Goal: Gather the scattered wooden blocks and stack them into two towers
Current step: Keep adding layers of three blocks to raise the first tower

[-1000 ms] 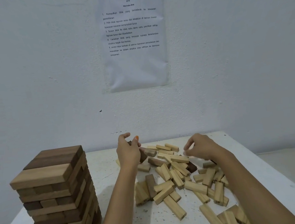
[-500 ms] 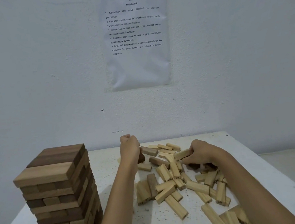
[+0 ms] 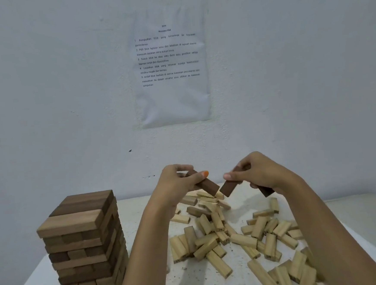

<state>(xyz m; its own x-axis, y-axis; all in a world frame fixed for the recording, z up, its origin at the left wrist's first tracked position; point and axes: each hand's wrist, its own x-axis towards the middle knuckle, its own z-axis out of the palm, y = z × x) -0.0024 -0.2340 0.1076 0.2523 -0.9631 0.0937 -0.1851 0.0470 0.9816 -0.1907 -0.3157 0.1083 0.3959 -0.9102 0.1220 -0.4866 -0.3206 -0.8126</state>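
A tall tower (image 3: 85, 245) of light and dark wooden blocks stands at the left of the white table (image 3: 36, 282). Several pale loose blocks (image 3: 214, 237) lie scattered over the middle and right. Raised above the pile, my left hand (image 3: 174, 184) grips a dark brown block (image 3: 208, 185). My right hand (image 3: 259, 172) holds two dark brown blocks: one (image 3: 230, 187) angled toward the left hand's block, another (image 3: 265, 191) sticking out under the palm. The two inner block ends nearly meet.
A printed instruction sheet (image 3: 169, 65) is taped to the white wall behind the table. The table's right edge (image 3: 368, 240) runs close behind the scattered blocks. Bare tabletop lies between the tower and the pile.
Both hands have risen from the pile. The left still holds its dark block; the right has come up holding two dark blocks, and the hands have drawn together.
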